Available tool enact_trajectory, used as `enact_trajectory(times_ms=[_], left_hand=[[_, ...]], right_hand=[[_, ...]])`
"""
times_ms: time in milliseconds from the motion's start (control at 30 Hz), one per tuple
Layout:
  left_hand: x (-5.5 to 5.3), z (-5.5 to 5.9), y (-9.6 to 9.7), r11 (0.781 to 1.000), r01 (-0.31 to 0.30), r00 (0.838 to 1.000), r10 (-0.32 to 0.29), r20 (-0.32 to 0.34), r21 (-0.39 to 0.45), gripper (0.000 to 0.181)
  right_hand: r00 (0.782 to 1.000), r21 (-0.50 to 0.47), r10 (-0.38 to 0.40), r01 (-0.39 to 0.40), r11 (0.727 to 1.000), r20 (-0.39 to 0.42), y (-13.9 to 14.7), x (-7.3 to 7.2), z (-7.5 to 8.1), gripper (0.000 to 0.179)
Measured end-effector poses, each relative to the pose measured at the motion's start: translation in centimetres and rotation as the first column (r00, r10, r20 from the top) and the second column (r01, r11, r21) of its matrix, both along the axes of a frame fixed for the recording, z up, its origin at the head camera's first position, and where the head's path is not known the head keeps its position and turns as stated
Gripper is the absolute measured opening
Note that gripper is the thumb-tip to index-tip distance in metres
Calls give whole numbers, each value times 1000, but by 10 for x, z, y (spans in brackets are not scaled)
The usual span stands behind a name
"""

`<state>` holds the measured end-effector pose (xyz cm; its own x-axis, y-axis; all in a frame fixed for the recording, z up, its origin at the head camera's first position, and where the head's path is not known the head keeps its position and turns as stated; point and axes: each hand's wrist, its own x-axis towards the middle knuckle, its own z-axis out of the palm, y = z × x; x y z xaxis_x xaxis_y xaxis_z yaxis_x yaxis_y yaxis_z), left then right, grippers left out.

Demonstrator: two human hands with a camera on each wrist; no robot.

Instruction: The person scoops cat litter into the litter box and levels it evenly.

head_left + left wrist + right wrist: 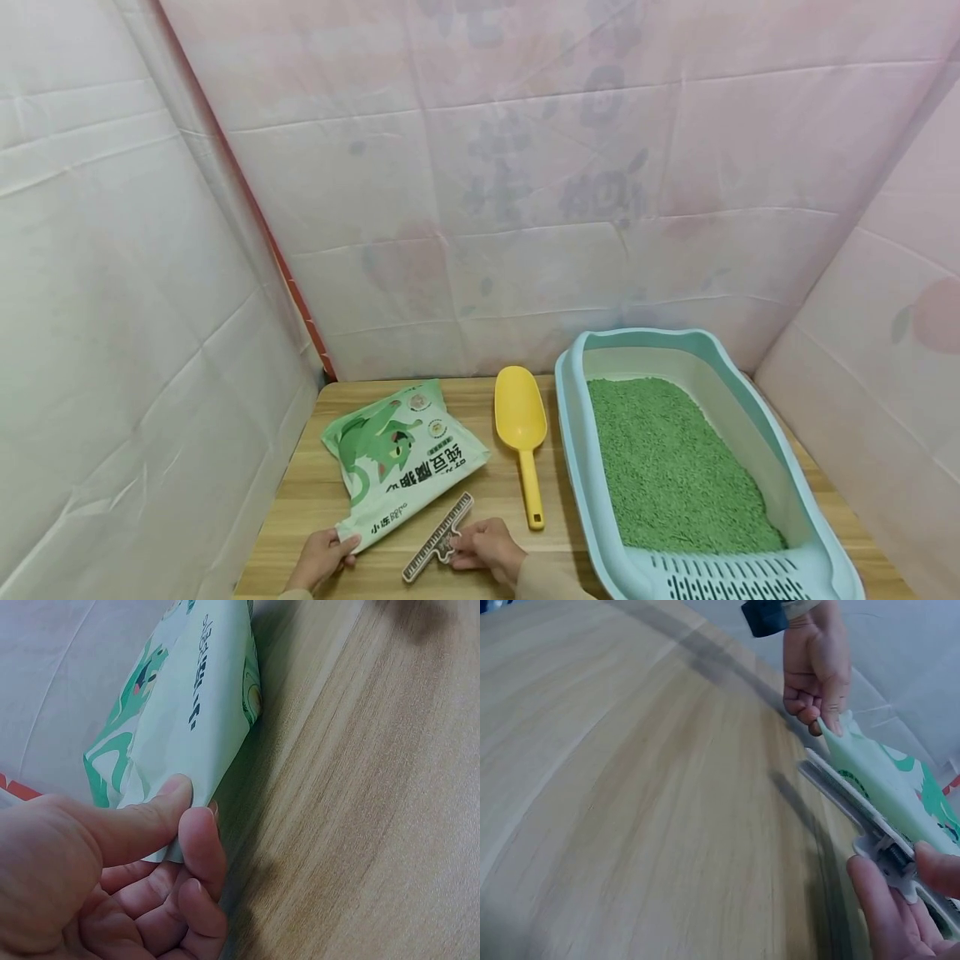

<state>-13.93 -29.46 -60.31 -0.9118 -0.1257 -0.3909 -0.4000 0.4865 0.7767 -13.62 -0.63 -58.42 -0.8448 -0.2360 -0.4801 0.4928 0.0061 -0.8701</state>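
Note:
My left hand (321, 557) pinches the near corner of a pale green cat litter bag (420, 467) between thumb and fingers. The bag lies on the table, printed with a green cat. In the left wrist view, the thumb (161, 806) presses on the bag's narrow end, and the lower fingers are curled beneath. My right hand (487, 547) holds a long bag clip (438, 537) with a piano-key pattern by its sprung grip. The clip slants beside the bag's near edge. In the right wrist view, thumb and fingers grip the handle of the clip (847, 799), whose bars look close together.
A yellow scoop (520, 417) lies right of the bag on the wooden table (300, 500). Farther right stands a blue litter box (573, 442) holding green pellets (667, 467). Pale sheeting (525, 250) encloses the table at the back and sides.

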Motion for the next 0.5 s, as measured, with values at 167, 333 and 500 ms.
enact_trajectory(times_ms=[167,333,500], left_hand=[[0,1,-1,1000,6,1000,-6,2,0,28],[0,1,-1,1000,-2,1000,2,0,-4,29],[0,0,0,1000,-8,1000,8,1,2,29]], right_hand=[[997,-45,-67,69,997,46,-4,-9,-2,16],[992,-72,-105,110,991,73,-7,-18,-1,17],[990,-100,-117,125,987,78,-12,-20,1,17]])
